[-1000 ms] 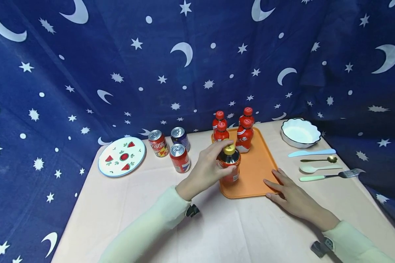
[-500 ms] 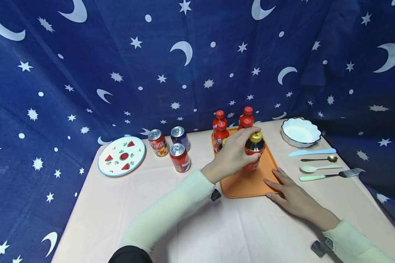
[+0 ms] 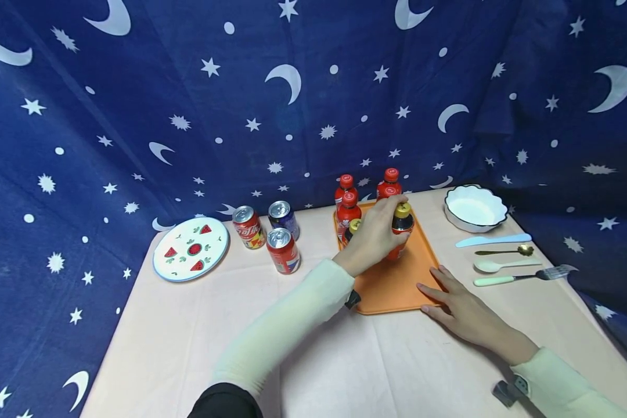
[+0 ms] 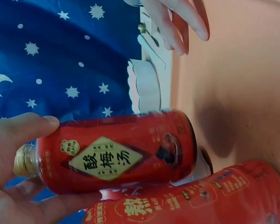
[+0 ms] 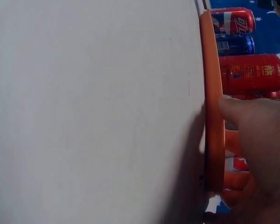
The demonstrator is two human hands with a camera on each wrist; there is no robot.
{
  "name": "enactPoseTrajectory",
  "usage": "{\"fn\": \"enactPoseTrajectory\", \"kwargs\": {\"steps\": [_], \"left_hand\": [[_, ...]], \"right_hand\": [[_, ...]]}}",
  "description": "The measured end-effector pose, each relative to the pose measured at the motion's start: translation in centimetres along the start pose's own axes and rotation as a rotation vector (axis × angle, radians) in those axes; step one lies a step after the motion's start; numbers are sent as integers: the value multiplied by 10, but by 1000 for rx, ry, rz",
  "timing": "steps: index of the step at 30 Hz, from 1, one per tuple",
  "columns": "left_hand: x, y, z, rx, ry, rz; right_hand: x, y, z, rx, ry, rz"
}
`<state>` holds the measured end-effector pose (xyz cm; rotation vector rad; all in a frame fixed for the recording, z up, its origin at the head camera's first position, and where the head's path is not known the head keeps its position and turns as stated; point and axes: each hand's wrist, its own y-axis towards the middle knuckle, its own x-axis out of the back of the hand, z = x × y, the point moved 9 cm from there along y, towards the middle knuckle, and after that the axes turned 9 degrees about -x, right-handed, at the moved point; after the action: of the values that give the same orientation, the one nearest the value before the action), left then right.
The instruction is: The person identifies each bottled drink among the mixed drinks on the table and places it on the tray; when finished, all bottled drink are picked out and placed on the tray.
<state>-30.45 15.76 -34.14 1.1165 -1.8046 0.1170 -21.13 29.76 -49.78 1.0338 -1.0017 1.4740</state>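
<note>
My left hand (image 3: 372,237) grips a red-labelled bottle of sour plum drink (image 4: 116,154) by its gold-capped upper part, over the orange tray (image 3: 392,296). In the left wrist view its base stands off the tray surface, with a shadow beside it. A second gold-capped bottle (image 4: 210,200) stands close to it, partly behind my left hand in the head view. Several red-capped bottles (image 3: 349,212) stand at the tray's far end. My right hand (image 3: 462,310) rests at the tray's near right corner, fingers extended over the rim and thumb against the near edge.
Three drink cans (image 3: 284,251) stand left of the tray, with a watermelon-patterned plate (image 3: 190,267) beyond. To the right are a white scalloped bowl (image 3: 475,209), a blue knife (image 3: 493,240), a gold spoon (image 3: 501,252), a pale spoon (image 3: 507,265) and a fork (image 3: 525,277).
My left hand has carried the bottle rightward and back across the tray, away from the second gold-capped bottle and towards the red-capped ones. My right hand has stayed on the tray corner.
</note>
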Motion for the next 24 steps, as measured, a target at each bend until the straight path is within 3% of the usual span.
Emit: {"fn": "enactPoseTrajectory", "kwargs": {"steps": [8,16,24], "left_hand": [[-7,6,2,38,50,-36],[-14,5,9,68,43,-101],[-25,4,21,151,21,-82]], "right_hand": [[2,0,-1,14,14,-22],[2,-1,-1,20,14,-27],[3,-1,0,36,17,-28]]}}
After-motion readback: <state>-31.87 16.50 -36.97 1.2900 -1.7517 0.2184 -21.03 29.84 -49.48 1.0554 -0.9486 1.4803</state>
